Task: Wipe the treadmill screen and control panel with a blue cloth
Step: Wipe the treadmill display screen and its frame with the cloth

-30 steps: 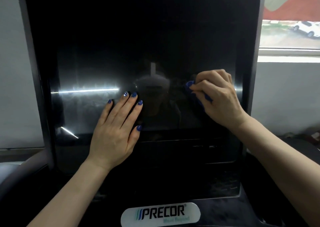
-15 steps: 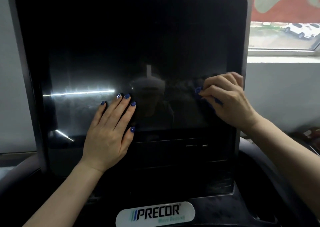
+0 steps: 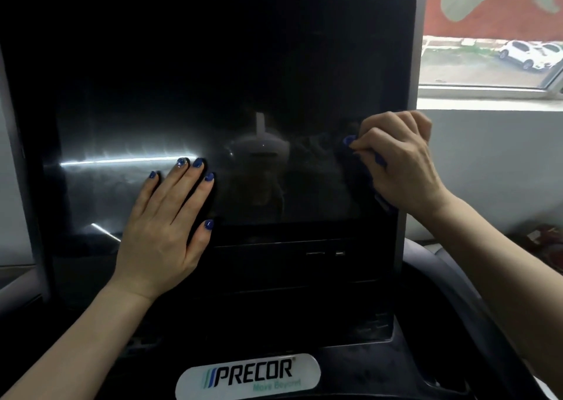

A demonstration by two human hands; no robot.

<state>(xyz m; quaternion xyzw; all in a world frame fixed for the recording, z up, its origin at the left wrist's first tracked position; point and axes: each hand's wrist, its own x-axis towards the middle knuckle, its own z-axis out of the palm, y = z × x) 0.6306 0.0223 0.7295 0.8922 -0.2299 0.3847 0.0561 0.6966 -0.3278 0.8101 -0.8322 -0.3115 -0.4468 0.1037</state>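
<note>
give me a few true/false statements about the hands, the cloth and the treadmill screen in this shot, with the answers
1. The right hand grips the blue cloth against the treadmill screen. True.
2. The left hand is curled in a fist. False: it lies flat on the screen with straight fingers.
3. The cloth sits near the screen's left edge. False: it is near the right edge.
4. A PRECOR label shows below the screen. True.
5. The screen is lit and showing a workout menu. False: it is dark, showing only reflections.
</note>
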